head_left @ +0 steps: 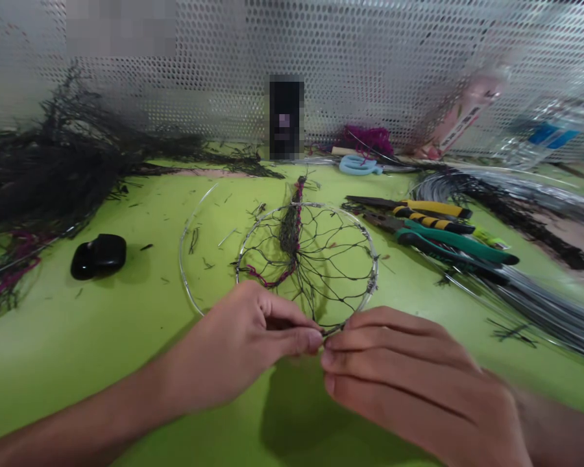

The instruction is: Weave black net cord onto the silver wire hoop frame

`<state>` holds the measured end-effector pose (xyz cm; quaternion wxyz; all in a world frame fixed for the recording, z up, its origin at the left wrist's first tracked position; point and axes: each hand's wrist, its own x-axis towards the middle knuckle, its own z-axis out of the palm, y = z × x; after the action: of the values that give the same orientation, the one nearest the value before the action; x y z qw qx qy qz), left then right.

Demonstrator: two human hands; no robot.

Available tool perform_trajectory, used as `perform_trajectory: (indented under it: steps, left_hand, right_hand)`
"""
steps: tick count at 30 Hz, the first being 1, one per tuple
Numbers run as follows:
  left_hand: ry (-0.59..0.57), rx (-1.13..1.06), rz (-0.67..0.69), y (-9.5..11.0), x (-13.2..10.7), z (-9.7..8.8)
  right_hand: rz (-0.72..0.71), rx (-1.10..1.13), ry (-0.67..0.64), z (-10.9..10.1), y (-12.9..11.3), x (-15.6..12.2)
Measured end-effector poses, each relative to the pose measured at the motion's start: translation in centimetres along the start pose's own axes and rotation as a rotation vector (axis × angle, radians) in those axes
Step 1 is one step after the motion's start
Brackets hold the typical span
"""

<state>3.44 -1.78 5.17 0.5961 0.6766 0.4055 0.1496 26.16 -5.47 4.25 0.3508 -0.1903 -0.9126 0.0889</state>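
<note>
wire hoop point(307, 259) mid-bench, near edge. left hand point(238, 347) and right hand point(409, 370) both pinching its near rim. likely light, springy; thin webbing snag-prone, so grip rim only.

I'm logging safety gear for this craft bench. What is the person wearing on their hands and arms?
Nothing that shows. The left hand and right hand are bare: no gloves, rings or watch. The left forearm and right forearm are uncovered, with no sleeve in view.
</note>
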Motion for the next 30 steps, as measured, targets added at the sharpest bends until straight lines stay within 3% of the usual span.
perform_trajectory:
  steps: [3, 6, 8, 11, 13, 16, 22, 27, 30]
  left_hand:
    - [-0.016, -0.078, -0.016, 0.1, 0.4, -0.1]
    - [0.002, -0.026, -0.017, 0.1, 0.5, -0.2]
    - [-0.002, 0.029, 0.002, 0.1, 0.4, -0.3]
    - [-0.01, 0.111, 0.001, 0.0, -0.1, -0.3]
    - [0.009, 0.166, -0.011, -0.1, -0.5, -0.2]
    - [0.071, 0.224, 0.016, -0.2, -0.8, 0.2]
    - [0.198, 0.304, 0.147, -0.4, -1.0, 0.7]
    - [0.233, 0.391, 0.267, -0.1, -1.3, 1.0]
    - [0.256, 0.536, 0.373, -0.3, -1.3, 1.2]
  right_hand:
    - [-0.089, -0.139, -0.017, 0.1, -0.1, 0.1]
    - [-0.199, -0.114, -0.048, 0.3, 0.6, 0.2]
    - [-0.162, -0.021, -0.015, 0.3, 1.4, 0.3]
    - [0.014, -0.006, 0.062, -0.1, 2.5, 0.3]
    - [0.081, -0.052, 0.009, -0.5, 2.8, 0.3]
    - [0.072, -0.11, -0.06, -0.7, 2.8, 0.1]
    - [0.009, -0.129, 0.024, -0.5, 2.6, -0.7]
    - [-0.09, -0.23, -0.006, -0.6, 2.6, -0.7]
    - [0.037, -0.103, -0.059, -0.6, 2.5, -0.2]
